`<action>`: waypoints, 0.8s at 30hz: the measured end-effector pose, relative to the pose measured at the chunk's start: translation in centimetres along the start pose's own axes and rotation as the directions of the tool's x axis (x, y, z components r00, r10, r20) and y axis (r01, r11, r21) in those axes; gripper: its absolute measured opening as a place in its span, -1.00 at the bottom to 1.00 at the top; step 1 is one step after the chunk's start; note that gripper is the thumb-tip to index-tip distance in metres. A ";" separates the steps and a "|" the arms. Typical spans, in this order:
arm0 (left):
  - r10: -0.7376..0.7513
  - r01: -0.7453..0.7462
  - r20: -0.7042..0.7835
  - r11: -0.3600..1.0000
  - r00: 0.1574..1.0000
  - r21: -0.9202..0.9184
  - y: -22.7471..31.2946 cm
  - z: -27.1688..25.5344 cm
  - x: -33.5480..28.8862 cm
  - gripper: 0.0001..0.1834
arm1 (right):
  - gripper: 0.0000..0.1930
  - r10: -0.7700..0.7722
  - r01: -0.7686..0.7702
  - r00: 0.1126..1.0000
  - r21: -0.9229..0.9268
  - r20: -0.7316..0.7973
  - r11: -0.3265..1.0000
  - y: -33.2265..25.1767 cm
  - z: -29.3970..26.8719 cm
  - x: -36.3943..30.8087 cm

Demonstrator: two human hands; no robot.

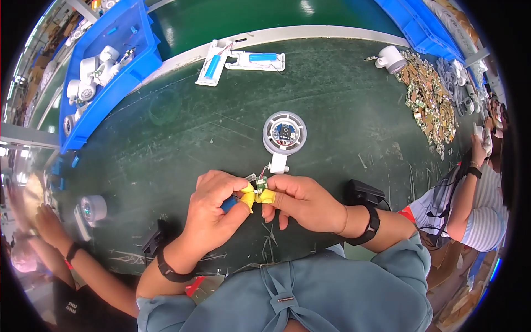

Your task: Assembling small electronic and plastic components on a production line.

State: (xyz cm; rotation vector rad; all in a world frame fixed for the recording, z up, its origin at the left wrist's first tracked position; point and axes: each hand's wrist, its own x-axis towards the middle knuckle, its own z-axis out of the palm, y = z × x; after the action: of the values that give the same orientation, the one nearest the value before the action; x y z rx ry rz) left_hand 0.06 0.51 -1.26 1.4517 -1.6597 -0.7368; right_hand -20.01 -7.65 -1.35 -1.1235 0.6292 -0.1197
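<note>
Near the front middle of the bench, my two hands meet over a small green circuit board [261, 184]. My right hand [301, 202] is closed, its thumb and fingers pinching the board. My left hand [215, 205] is closed too, with a blue cylindrical battery [229, 203] partly hidden in it and its fingertips at the board's edge. Yellow covers wrap some fingertips on both hands. Thin wires run from the board to a white handheld fan [285, 134], which lies just beyond my hands with its round head showing a small board inside.
Two white housing halves [254, 61] with blue batteries lie at the far side. A blue bin [105, 110] of white fan parts stands left; another blue bin [423, 33] is far right. Small circuit boards [428, 99] are heaped right. Co-workers' arms [99, 271] show on both sides.
</note>
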 end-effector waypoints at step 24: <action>0.248 -0.245 -0.004 0.961 0.969 0.131 0.0 1.2 0.5 -0.69 | -0.87 -0.237 0.159 0.957 -0.381 -0.167 0.911 0.8 1.2 -0.5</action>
State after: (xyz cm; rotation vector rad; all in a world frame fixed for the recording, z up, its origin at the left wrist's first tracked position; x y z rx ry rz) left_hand -0.97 -0.10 -1.78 1.3019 -1.8596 -0.4815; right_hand -19.95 -6.09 -1.49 -1.5508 0.7429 -0.3110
